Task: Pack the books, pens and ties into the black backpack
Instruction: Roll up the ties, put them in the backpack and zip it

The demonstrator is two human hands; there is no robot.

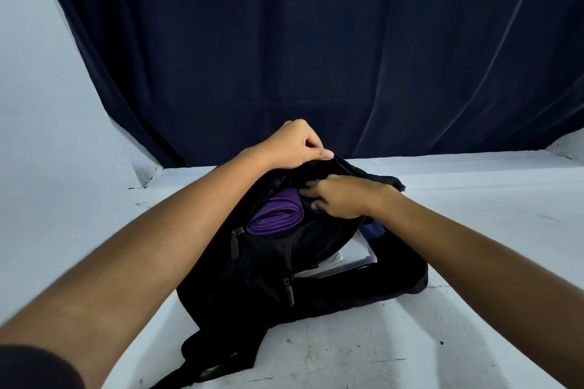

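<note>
The black backpack (pixel 268 281) lies on the white table with its upper pocket open. My left hand (pixel 294 144) pinches the far rim of that opening and holds it up. Inside the pocket sits a rolled purple tie (pixel 275 215). My right hand (pixel 341 196) reaches into the pocket beside the purple roll, its fingers curled on a dark rolled tie (pixel 308 191) that is mostly hidden. White books (pixel 347 257) show through the open main compartment lower right. No pens are visible.
The white table (pixel 474 230) stretches to both sides of the bag. A dark blue curtain (pixel 316 41) hangs behind it. A backpack strap (pixel 196 369) trails toward the front edge. A blue piece (pixel 373 230) peeks out behind the bag on the right.
</note>
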